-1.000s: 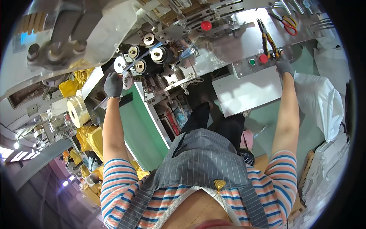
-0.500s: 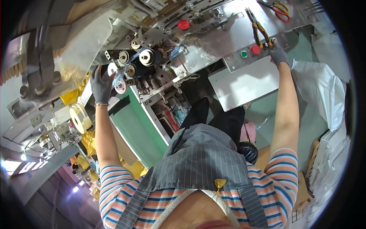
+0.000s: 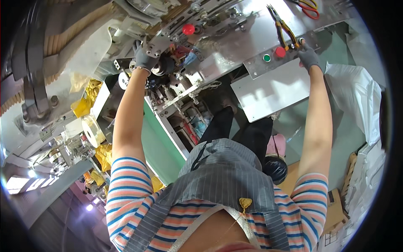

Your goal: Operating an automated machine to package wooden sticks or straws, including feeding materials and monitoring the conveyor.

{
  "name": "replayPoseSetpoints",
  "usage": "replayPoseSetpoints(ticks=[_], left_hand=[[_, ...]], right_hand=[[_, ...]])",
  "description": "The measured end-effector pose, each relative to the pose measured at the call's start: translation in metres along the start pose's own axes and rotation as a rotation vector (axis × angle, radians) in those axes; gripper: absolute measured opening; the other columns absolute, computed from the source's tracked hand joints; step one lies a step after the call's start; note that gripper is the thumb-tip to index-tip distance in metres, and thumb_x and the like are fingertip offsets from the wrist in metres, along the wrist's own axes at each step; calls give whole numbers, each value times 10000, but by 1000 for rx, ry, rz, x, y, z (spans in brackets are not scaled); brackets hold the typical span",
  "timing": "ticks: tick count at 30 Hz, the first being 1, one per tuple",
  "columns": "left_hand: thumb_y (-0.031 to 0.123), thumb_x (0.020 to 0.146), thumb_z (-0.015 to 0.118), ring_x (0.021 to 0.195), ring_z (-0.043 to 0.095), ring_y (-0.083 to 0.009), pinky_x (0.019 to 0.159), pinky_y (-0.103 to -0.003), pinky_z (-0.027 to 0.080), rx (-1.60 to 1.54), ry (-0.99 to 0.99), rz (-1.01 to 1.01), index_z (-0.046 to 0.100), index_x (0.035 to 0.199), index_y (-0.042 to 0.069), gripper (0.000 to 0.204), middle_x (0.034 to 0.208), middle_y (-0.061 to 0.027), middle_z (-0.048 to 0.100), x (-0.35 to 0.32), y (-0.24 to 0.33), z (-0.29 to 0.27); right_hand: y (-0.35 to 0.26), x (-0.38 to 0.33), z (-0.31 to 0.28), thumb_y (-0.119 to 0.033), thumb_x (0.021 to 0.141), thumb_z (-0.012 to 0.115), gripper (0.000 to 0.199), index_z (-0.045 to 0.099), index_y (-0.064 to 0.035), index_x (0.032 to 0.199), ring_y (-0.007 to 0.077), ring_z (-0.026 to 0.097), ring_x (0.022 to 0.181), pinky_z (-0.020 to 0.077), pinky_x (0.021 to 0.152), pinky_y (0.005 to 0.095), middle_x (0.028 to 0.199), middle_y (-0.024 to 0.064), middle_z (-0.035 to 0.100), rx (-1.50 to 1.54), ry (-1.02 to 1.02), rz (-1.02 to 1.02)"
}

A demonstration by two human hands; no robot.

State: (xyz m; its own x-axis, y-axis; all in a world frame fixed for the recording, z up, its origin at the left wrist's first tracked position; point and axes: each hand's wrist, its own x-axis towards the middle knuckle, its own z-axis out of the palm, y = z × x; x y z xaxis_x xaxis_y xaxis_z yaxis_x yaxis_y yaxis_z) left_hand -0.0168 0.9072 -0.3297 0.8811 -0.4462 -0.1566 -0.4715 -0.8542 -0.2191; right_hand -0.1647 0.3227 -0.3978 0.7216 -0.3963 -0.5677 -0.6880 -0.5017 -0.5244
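Note:
My left hand [image 3: 145,58], in a grey glove, reaches over the rollers of a metal machine [image 3: 168,90]. Its fingers stretch out beside a metal bracket, with nothing visible in them; the palm hides part of the rollers. A white roller [image 3: 123,80] shows below its wrist. My right hand [image 3: 308,58], also gloved in grey, is at the right end of a grey control panel [image 3: 258,69]. One finger extends to a small round knob [image 3: 302,40], and the thumb is apart from it. A red button [image 3: 280,52] and a green button [image 3: 266,58] sit to its left.
Pliers [image 3: 278,27] lie on the metal table above the panel, with red-and-yellow-handled scissors [image 3: 310,9] beyond. A red knob [image 3: 188,29] stands on the machine. Below the panel is a white board [image 3: 270,92]; a green belt [image 3: 161,143] runs at left. White plastic sacking [image 3: 354,96] is at right.
My left hand has moved up and to the right, from beside the white rollers to over the roller group. My right hand stays at the panel's end, with a finger now stretched at the knob.

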Motion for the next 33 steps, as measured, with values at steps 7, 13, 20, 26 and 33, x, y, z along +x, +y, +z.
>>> replayPoseSetpoints(ticks=[7, 13, 20, 26, 33], left_hand=[[410, 746, 591, 1288, 401, -356, 1088, -575, 216, 14, -82, 52, 617, 1218, 264, 494, 1252, -58, 607, 2, -11, 15], [423, 750, 594, 1319, 361, -359, 1095, -572, 214, 28, -58, -2, 616, 1229, 252, 509, 1276, -89, 588, -1, -18, 25], [367, 745, 638, 1299, 386, -356, 1095, -527, 253, -12, -42, 11, 624, 1209, 196, 494, 1258, -158, 578, 0, -7, 6], [201, 752, 697, 1111, 521, -362, 975, -445, 398, -179, 580, -270, 629, 1081, 86, 355, 1142, -153, 599, -81, -3, -40], [272, 765, 705, 1118, 523, -342, 953, -428, 424, -216, 310, -785, 566, 1199, 99, 488, 1199, -144, 578, -196, 21, -14]], right_hand=[[-9, -8, -3, -135, 811, 502, 634, 394, -126, 1435, 189, 598, 534, 505, 575, 333, 839, 148, 638, 38, -18, 14], [-15, -11, -5, -137, 808, 512, 648, 368, -101, 1438, 199, 600, 533, 504, 579, 340, 869, 162, 639, -17, -27, -15], [-19, -15, -6, -151, 799, 535, 671, 354, -94, 1442, 207, 594, 530, 498, 565, 337, 913, 167, 638, -40, -25, 11], [-15, -8, 0, -181, 788, 578, 713, 338, -89, 1452, 188, 554, 494, 474, 491, 328, 875, 153, 628, 23, -68, -57], [-10, -2, 0, -153, 770, 601, 743, 324, -89, 1456, 185, 527, 435, 449, 421, 311, 898, 146, 631, 43, -65, -39]])
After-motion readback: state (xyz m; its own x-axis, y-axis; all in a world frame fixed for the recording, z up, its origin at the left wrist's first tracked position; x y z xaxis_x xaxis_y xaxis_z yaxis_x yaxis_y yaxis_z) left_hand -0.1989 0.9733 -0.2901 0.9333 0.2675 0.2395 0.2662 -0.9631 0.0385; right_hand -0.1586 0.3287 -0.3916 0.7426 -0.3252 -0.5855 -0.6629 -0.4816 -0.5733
